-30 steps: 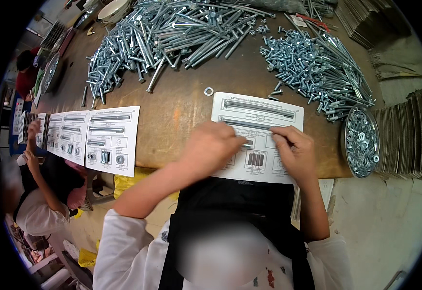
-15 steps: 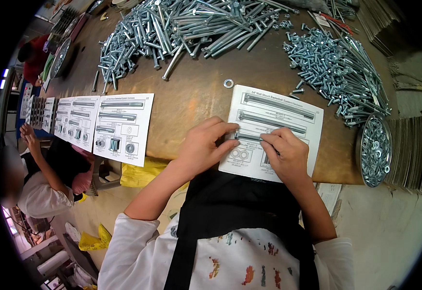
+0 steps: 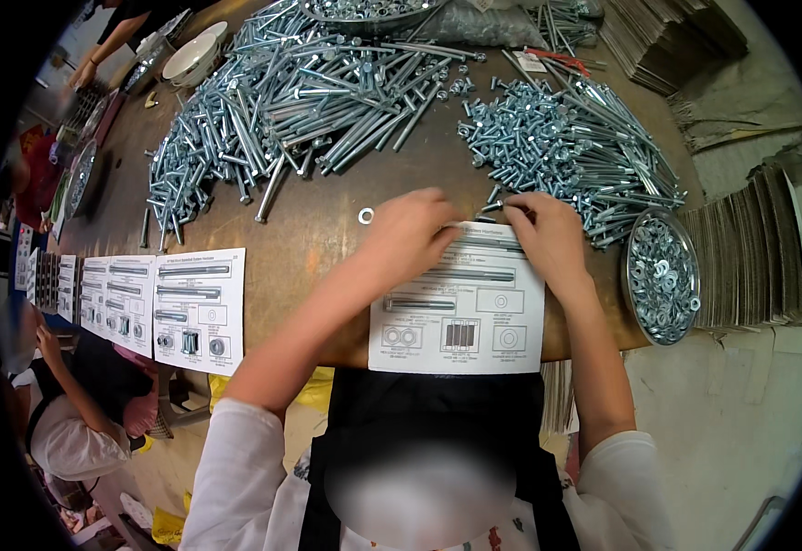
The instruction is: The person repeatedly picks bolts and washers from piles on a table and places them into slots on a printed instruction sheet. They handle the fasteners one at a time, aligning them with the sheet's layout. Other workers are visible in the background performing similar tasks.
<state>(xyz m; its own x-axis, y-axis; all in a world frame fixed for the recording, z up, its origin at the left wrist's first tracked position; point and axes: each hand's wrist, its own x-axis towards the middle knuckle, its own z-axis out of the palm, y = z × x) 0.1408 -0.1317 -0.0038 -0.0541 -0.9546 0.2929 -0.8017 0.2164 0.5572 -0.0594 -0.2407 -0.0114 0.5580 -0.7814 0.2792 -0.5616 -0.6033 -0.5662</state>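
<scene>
Under your hands ran the brown counter (image 3: pixel 291 248), the largest thing around you. A co-worker (image 3: pixel 79 432) in a white top was well to the left of your left hand. Beyond that hand, to its upper left, spread a broad heap of long bolts (image 3: pixel 309 101). A smaller heap of short and long bolts (image 3: pixel 566 147) lay just past your right hand. Well to the right of the same hand stood a stack of cardboard (image 3: pixel 754 253).

The printed card (image 3: pixel 456 344) lay on the counter just below both hands, its top edge partly covered by them. Bolt shapes crossed it, though you could not tell which were real and which printed. More cards (image 3: pixel 201 303) stood in a row well left of your left hand. An oval dish (image 3: pixel 697 266) of washers sat to the right of your right hand.

Your left hand (image 3: pixel 410 230) was partly open over the card's upper left, fingers blurred; your right hand (image 3: pixel 548 230) was half curled at the upper right corner. Whether either had hold of anything, you could not tell. Smallest, a loose washer (image 3: pixel 361 217) lay just left of your left hand.
</scene>
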